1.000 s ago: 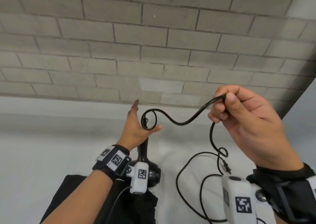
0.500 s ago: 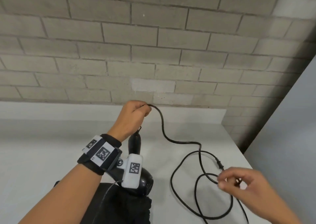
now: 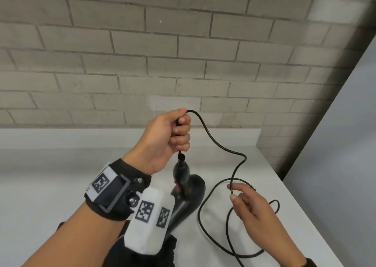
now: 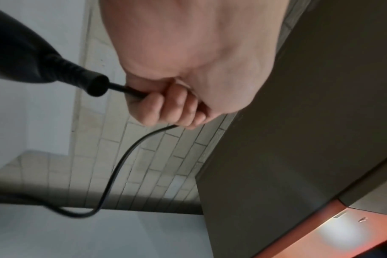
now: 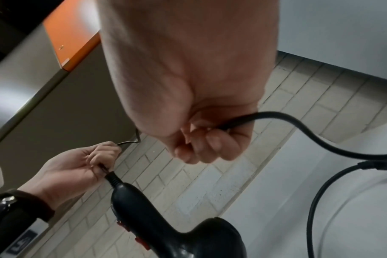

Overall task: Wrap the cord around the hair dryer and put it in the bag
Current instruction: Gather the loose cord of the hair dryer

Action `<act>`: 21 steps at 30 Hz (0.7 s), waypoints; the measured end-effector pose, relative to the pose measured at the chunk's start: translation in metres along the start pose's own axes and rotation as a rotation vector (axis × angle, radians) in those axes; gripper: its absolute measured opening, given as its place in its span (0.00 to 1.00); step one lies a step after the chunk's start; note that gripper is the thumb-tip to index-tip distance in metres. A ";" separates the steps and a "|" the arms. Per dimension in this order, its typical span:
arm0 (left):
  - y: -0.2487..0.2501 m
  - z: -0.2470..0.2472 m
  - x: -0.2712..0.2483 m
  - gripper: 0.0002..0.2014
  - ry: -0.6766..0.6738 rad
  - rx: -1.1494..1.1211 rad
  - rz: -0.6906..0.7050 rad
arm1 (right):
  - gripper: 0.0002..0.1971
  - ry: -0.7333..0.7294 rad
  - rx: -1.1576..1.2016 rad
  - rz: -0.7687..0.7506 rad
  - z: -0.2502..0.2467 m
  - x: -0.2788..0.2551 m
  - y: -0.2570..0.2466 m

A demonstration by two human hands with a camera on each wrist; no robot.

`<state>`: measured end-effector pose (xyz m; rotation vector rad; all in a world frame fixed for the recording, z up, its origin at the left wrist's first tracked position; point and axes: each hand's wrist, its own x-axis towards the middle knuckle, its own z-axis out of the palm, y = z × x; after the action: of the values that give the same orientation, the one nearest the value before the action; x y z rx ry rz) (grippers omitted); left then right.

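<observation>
A grey brick wall [image 3: 142, 52] fills the upper half of the head view; below it a white table [image 3: 50, 175] runs across the frame to its edge at lower right. The black bag [image 3: 162, 254] lies at the bottom centre, mostly hidden behind the left forearm and its wrist camera. The black hair dryer [image 3: 183, 187] sits at the centre just above the bag, its long axis along the handle, which points up toward the wall with the cord end uppermost; whether its body rests on the bag or the table I cannot tell. The left hand [image 3: 164, 138] is above the handle, fingers curled tight round the cord [image 3: 221, 146] just beyond the strain relief; the cord leaves the fist at the top, curves down to the right and lies in loose loops on the table at lower right. The right hand [image 3: 252, 213] is among those loops, and the right wrist view shows its fingers curled round the cord.
</observation>
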<state>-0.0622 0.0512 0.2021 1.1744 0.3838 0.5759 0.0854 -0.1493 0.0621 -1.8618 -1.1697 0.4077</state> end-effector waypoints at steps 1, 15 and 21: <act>-0.002 0.002 -0.002 0.19 -0.004 -0.067 -0.001 | 0.08 0.007 -0.035 -0.012 0.001 0.000 0.000; -0.023 0.004 -0.034 0.13 0.029 -0.414 0.070 | 0.12 0.031 -0.459 -0.034 -0.008 -0.039 0.007; -0.039 -0.001 -0.037 0.19 -0.015 -0.319 0.094 | 0.16 0.029 -0.667 -0.338 -0.022 -0.054 -0.021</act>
<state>-0.0839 0.0187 0.1648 0.8924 0.2144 0.6828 0.0611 -0.2028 0.0823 -2.1397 -1.7040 -0.2342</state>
